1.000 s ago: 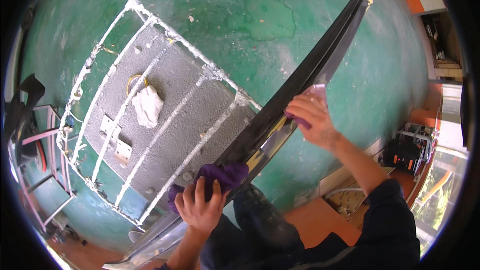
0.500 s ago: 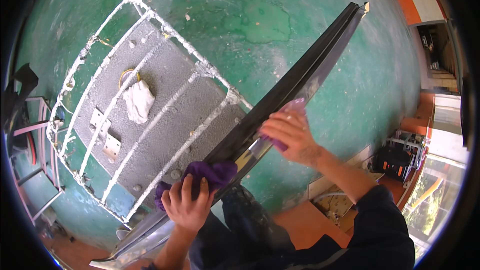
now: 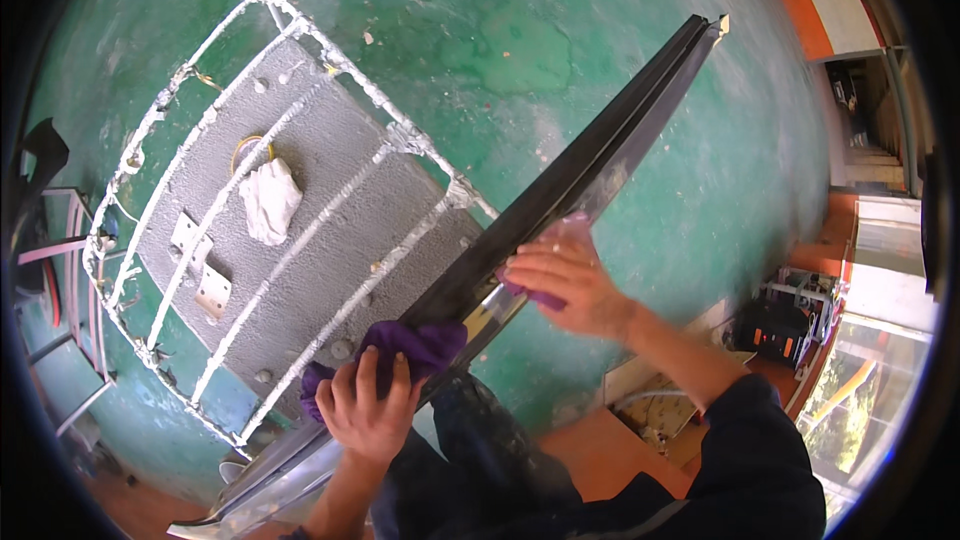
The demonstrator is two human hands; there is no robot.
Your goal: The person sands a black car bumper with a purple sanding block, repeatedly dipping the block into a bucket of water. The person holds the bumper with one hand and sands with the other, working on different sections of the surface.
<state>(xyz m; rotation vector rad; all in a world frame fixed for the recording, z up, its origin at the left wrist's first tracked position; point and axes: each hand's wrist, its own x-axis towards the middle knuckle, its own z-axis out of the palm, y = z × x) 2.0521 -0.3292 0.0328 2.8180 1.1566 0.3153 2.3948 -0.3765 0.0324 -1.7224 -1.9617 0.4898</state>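
Observation:
A long black glossy car trim panel point(image 3: 610, 150) runs diagonally across the view, from the lower left to the upper right. My left hand point(image 3: 370, 402) is closed over a purple cloth point(image 3: 432, 342) and presses it on the lower part of the panel. Farther up, my right hand point(image 3: 568, 285) bears down on the panel's near side with its fingers close together. Under that hand is a thin pinkish-purple sheet point(image 3: 570, 230), partly see-through; its kind cannot be made out.
A white-coated metal rack point(image 3: 325, 230) with a grey speckled board stands left of the panel. On it lie a white crumpled cloth point(image 3: 270, 202), a tape roll point(image 3: 250, 152) and metal brackets point(image 3: 212, 290). A black machine point(image 3: 775, 328) sits at right on the green floor point(image 3: 690, 220).
My right hand has slid slightly down and left along the panel with the pinkish sheet. The left hand stays on the purple cloth. The whole view has shifted a little.

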